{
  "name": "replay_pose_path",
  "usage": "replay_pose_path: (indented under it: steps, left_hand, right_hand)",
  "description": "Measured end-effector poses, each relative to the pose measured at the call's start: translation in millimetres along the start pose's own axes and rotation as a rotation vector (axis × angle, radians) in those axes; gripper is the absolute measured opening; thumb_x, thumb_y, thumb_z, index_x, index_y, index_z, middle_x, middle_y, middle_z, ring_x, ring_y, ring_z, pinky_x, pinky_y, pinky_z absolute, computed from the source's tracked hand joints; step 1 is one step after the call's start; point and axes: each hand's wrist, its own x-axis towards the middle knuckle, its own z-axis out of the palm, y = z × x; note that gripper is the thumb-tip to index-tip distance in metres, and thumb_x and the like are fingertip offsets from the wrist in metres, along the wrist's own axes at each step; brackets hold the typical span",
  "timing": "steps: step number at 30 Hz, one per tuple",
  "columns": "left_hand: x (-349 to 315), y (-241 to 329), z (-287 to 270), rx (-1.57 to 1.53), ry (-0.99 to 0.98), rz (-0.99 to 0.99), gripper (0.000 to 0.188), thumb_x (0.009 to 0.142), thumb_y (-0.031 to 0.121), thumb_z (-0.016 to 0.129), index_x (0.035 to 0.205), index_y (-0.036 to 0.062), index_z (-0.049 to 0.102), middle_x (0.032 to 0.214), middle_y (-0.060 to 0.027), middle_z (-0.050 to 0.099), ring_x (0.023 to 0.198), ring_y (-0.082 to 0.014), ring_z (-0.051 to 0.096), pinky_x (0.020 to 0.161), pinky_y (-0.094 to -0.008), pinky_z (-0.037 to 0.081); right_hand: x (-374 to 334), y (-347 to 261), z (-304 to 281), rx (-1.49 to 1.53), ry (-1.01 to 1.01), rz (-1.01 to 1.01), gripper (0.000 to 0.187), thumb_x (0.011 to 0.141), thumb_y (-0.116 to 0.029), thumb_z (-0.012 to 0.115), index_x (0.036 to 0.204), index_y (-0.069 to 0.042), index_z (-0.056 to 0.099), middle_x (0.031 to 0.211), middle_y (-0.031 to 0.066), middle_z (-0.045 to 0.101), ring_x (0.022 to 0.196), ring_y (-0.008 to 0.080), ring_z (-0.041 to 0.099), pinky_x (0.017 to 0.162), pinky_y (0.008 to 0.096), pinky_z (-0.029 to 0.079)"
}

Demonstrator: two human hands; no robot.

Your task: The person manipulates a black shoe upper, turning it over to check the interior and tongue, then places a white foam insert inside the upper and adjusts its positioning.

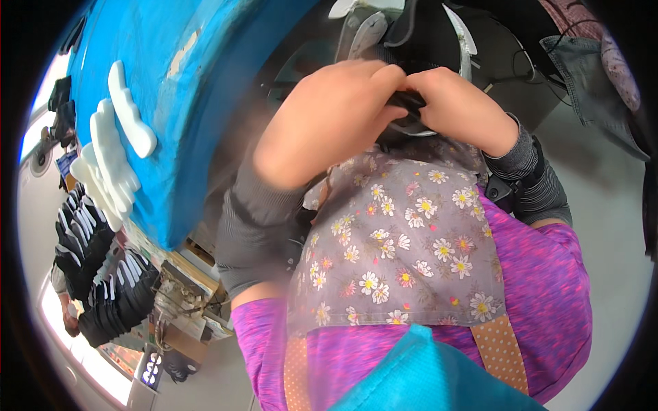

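Note:
My left hand [336, 113] and my right hand [462, 106] meet above my lap, fingertips nearly touching. The fingers of both are closed in a pinch at the edge of a dark piece [411, 104] with a pale rim below it. Its kind cannot be made out, since my hands cover most of it. Just beyond them is a grey and white curved part [368, 34] with a dark cord beside it. A white curved strip [461, 33] stands to its right.
Several white wavy-edged foam pieces [110, 157] lie on a blue-covered table [205, 89] at my left. Farther left hang or stand rows of black items with white strips [82, 233]. Denim cloth [593, 85] hangs at the right. A flowered apron [411, 240] covers my lap.

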Motion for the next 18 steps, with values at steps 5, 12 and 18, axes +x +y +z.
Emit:
replay_pose_path:
  steps: [5, 12, 18]
  left_hand:
    - [3, -46, 31, -0.078, -0.149, -0.093, 0.022, 0.081, 0.021, 0.077, 0.083, -0.0004, 0.071, 0.077, -0.0157, 0.065, 0.075, -0.0349, 0.064, 0.068, -0.0399, 0.051]
    - [-11, -46, 59, -0.145, 0.15, -0.452, 0.02, 0.082, 0.017, 0.076, 0.084, -0.002, 0.072, 0.072, -0.0142, 0.066, 0.059, -0.0241, 0.061, 0.057, -0.0334, 0.047]
    - [-7, -48, 64, -0.134, 0.254, -0.448, 0.02, 0.082, 0.017, 0.076, 0.084, -0.0028, 0.072, 0.073, -0.0132, 0.068, 0.061, -0.0229, 0.063, 0.058, -0.0335, 0.048]
  right_hand:
    - [0, 16, -2, -0.097, -0.053, 0.13, 0.018, 0.072, 0.0, 0.061, 0.088, 0.006, 0.065, 0.084, 0.0264, 0.063, 0.085, 0.0434, 0.064, 0.073, 0.0476, 0.051]
    - [1, 43, -15, 0.102, -0.056, 0.327, 0.019, 0.078, -0.002, 0.066, 0.095, 0.004, 0.066, 0.083, 0.0139, 0.066, 0.078, 0.0264, 0.064, 0.072, 0.0362, 0.051]
    - [2, 57, -25, 0.107, -0.199, 0.041, 0.018, 0.081, 0.001, 0.064, 0.099, 0.004, 0.064, 0.096, 0.008, 0.062, 0.089, 0.0177, 0.06, 0.081, 0.0286, 0.048]
